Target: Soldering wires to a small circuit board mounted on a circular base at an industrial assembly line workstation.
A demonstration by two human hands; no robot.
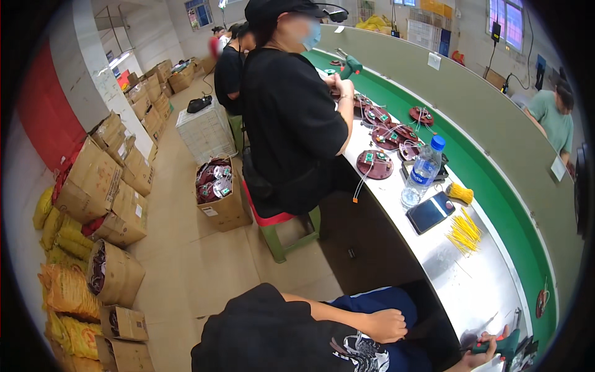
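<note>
My left hand (385,325) rests on my thigh, in dark blue trousers, at the lower middle. Its fingers are curled into a loose fist, and nothing shows in it. At the lower right, my right hand (486,352) is wrapped round a green glue gun (509,345), over the near end of the metal worktable (462,288); the frame edge hides part of this hand. Between there and the co-worker lie a bundle of yellow sticks (460,193), loose yellow sticks (465,233), a black phone (431,212) and an upright water bottle (423,172) with a blue cap.
A seated co-worker (294,105) on the left holds another green glue gun (351,66). Dark red discs (374,164) with wires lie in front. Behind the table run a green strip (502,204) and a partition (483,93). Cardboard boxes (93,173) line the left wall.
</note>
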